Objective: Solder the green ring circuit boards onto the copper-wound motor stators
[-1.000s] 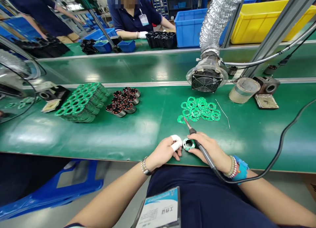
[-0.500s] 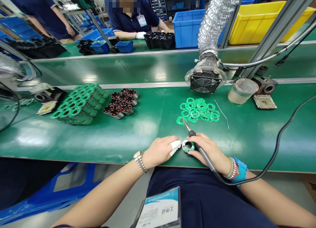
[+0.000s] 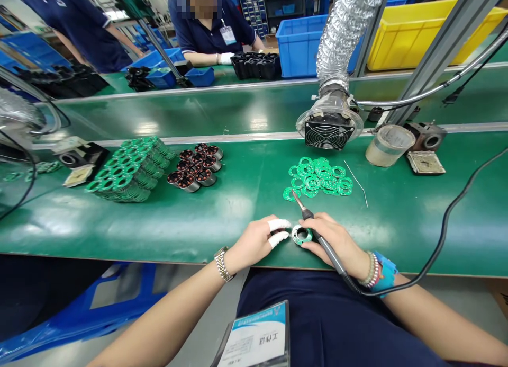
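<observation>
My right hand (image 3: 341,242) is closed around a soldering iron (image 3: 329,250), whose tip points up and away to the left. The thumb and a finger of the same hand also grip a round motor stator (image 3: 296,239) with a green ring board on it, near the table's front edge. My left hand (image 3: 260,240), with white finger cots on the thumb and a finger, is beside the stator's left rim. Its thumb and finger are apart, with nothing seen between them. Beyond the iron's tip lies a loose pile of green ring circuit boards (image 3: 323,179).
Stacked green boards (image 3: 129,168) and several copper-wound stators (image 3: 196,166) stand at left. A fan (image 3: 329,134) on a foil duct hangs behind the pile. Right of it are a bent wire (image 3: 357,184), a tub (image 3: 389,147) and an iron stand (image 3: 426,147). Co-workers are across the table.
My left thumb and finger have spread apart beside the stator. My right hand, the iron and the stator have hardly moved. A person at the far left has shifted right.
</observation>
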{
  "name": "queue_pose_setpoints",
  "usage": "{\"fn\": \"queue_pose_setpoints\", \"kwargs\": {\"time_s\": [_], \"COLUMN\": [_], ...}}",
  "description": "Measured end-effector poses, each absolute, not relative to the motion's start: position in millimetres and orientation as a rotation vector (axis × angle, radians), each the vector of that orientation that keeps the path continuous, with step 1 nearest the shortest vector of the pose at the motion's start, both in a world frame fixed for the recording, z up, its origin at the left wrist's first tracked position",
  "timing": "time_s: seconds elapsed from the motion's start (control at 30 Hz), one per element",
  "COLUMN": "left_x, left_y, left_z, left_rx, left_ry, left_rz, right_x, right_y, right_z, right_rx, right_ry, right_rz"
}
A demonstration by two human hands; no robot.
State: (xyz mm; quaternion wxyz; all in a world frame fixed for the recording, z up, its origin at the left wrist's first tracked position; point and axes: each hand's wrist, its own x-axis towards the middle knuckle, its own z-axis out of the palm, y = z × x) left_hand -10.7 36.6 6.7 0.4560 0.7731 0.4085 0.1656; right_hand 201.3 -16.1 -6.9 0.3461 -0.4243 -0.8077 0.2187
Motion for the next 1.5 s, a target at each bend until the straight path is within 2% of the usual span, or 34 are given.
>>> {"fn": "queue_pose_setpoints", "kwargs": {"time_s": [0.13, 0.43, 0.8, 0.9, 1.07, 1.27, 1.5], "left_x": [-13, -14, -12, 1, 15, 6, 10], "left_y": [37, 38, 43, 35, 18, 20, 23], "left_z": [4, -9, -12, -8, 0, -3, -7], "left_rx": [2.270, 2.560, 2.870, 2.699, 1.954, 0.978, 0.908], "left_ry": [0.903, 0.924, 0.629, 0.848, 1.312, 1.023, 1.007], "left_rz": [0.412, 0.366, 0.723, 0.624, 0.517, 0.486, 0.480], "right_x": [201, 201, 202, 201, 201, 201, 201], "right_y": [-16, -17, -17, -17, -17, -17, -18], "right_z": [-7, -8, -10, -10, -10, -9, -8], "right_rx": [-1.097, -1.102, -1.109, -1.105, -1.106, -1.105, -1.113], "right_ry": [-2.095, -2.104, -2.105, -2.102, -2.108, -2.120, -2.126], "right_rz": [0.559, 0.552, 0.555, 0.541, 0.534, 0.556, 0.548]}}
